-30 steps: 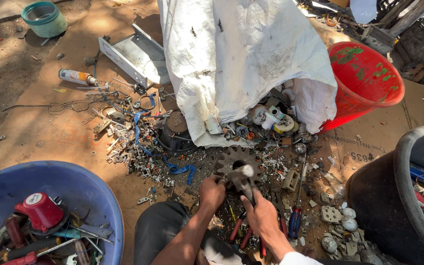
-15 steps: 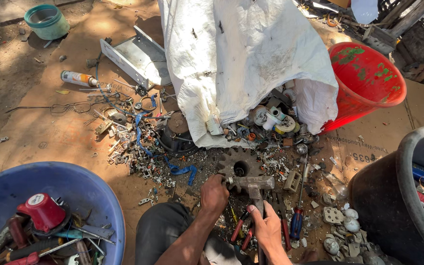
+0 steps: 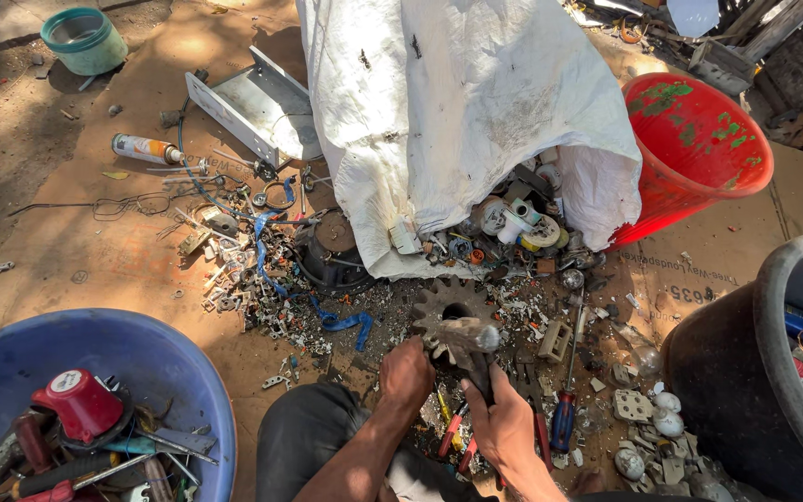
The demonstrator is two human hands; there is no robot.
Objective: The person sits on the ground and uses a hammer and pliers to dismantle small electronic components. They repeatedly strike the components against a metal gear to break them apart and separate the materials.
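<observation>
— What was in hand right then?

— A hammer (image 3: 468,342), low in the middle of the frame. Its worn metal head lay over the lower edge of a dark toothed gear (image 3: 439,307), and its handle ran down into the right hand (image 3: 506,429), which was closed around it. I'd judge this was the striking step, breaking scrap apart on the gear

— And the left hand (image 3: 407,374)?

— Curled shut just beside the hammer head, at the gear's lower left rim. It seemed to pinch some small piece there; what it was, I couldn't tell

— What would the next move call for?

— Probably a short, well-aimed blow, with the left fingers kept out from under the head

— How did the hammer look?

— Rusty and battered, pale at the face, the handle dark

— And around it?

— Bits of broken plastic and metal lay all about the gear. A blue-handled screwdriver (image 3: 564,420) lay just right of the hand. A white sack (image 3: 457,112) spilled parts above, a red tub (image 3: 690,158) sat at upper right, a blue basin (image 3: 141,363) of tools at lower left
</observation>
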